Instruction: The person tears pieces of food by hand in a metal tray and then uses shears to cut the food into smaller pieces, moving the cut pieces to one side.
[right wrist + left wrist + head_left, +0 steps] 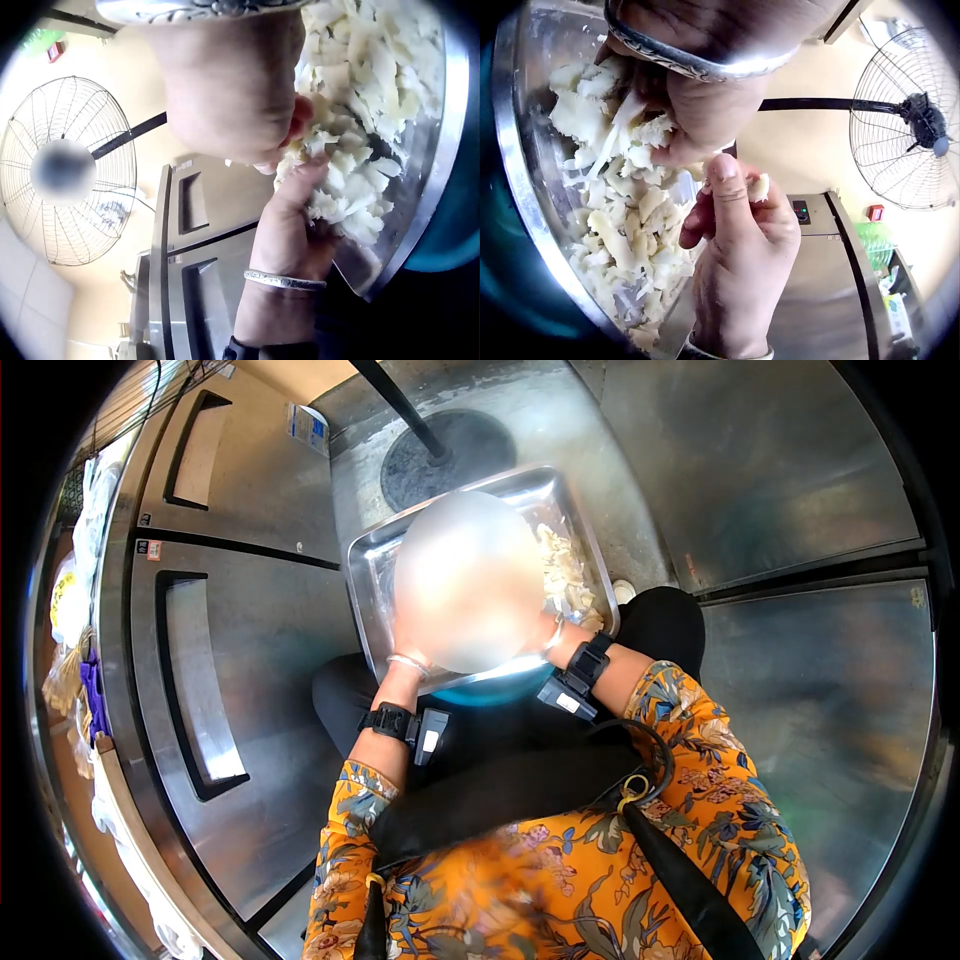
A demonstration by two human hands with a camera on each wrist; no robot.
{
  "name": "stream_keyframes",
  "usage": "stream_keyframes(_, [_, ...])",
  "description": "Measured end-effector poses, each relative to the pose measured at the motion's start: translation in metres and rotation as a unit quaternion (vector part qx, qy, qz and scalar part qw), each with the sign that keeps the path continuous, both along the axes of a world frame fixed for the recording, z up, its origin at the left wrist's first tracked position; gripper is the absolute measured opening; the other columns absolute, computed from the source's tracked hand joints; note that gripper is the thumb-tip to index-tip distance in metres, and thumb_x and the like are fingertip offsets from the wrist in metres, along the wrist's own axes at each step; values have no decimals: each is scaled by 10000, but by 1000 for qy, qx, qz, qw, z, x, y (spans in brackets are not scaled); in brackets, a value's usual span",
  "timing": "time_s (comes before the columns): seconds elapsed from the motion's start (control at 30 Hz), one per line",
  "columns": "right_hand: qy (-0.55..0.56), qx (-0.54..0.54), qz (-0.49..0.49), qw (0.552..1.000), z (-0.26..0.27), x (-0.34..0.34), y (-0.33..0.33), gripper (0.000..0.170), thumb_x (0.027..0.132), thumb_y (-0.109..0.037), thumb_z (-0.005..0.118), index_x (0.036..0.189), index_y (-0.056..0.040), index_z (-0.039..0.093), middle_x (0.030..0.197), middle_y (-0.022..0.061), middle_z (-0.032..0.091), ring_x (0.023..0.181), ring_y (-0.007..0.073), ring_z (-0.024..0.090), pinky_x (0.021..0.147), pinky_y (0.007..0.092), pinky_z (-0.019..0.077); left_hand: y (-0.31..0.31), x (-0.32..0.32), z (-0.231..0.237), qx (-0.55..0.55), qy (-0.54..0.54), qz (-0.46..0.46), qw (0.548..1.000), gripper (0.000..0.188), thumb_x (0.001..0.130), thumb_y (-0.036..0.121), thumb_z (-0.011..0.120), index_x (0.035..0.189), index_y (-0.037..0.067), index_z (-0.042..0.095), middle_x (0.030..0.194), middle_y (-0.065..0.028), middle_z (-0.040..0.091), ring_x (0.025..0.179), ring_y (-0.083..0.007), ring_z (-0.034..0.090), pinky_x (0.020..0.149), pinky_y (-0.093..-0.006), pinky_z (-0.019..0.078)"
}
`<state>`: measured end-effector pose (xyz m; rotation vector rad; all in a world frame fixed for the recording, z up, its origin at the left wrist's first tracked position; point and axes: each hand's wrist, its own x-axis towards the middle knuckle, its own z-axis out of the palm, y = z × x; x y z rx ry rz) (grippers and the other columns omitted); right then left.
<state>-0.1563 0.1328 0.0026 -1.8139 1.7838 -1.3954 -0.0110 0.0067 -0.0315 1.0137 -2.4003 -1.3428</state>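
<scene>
"Where is the food?"

"The pale flakes (pixel 630 240) lie in the steel tray (pixel 376 580), heaped along its right side."

"And the fingers?"

"The left hand (pixel 289 229) grasps a ragged clump (pixel 356 176) over the tray. The right hand (pixel 739 247) is just beside it, pinching a small piece (pixel 760 188). In the head view a blurred patch hides both, so I go by the wrist views."

"How much room round the edges?"

"Bare metal shows inside the left wall. The left edge is near the fridge (pixel 270 740); beyond the far edge stands the round fan base (pixel 450 460). The near edge is between the person's knees, with a teal basin (pixel 446 244) showing below it. On the right, a strip of floor (pixel 632 525) separates the tray from the steel doors (pixel 800 680), with the knee (pixel 665 625) at its near end."

"Any writing?"

"A blue-and-white label (pixel 308 428) on the upper door, too small to read. Below it is a little red-and-white sticker (pixel 153 550), and on the far left some yellow packaging (pixel 68 595) with print that I cannot make out."
</scene>
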Motion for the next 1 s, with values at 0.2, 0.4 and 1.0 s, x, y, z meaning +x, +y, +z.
stream_keyframes(0.2, [-39, 14, -39, 998, -2, -2, 0, 79, 778, -118, 567, 741, -48, 574, 704, 167, 579, 666, 346, 573, 602, 425, 456, 17, -13, 40, 50, -36, 14, 998, 786, 670, 17, 713, 1331, -45, 294, 1175, -135, 565, 1065, -197, 560, 912, -299, 458])
stream_keyframes(0.4, [58, 100, -34, 993, -16, -3, 0, 133, 784, -165, 527, 736, -40, 530, 637, 166, 556, 608, 352, 562, 556, 436, 445, 28, -21, 53, -121, -33, -44, 991, 550, 663, 70, 690, 1145, -27, 446, 1029, -160, 610, 963, -271, 588, 858, -343, 461])
stream_keyframes(1.0, [15, 95, 31, 995, -17, 2, 7, 132, 776, -217, 556, 697, -125, 610, 683, 101, 611, 633, 311, 588, 571, 406, 453, 40, -22, 58, -155, -63, -45, 985, 730, 679, 164, 755, 1281, -22, 385, 1178, -211, 543, 1098, -290, 548, 945, -347, 437])
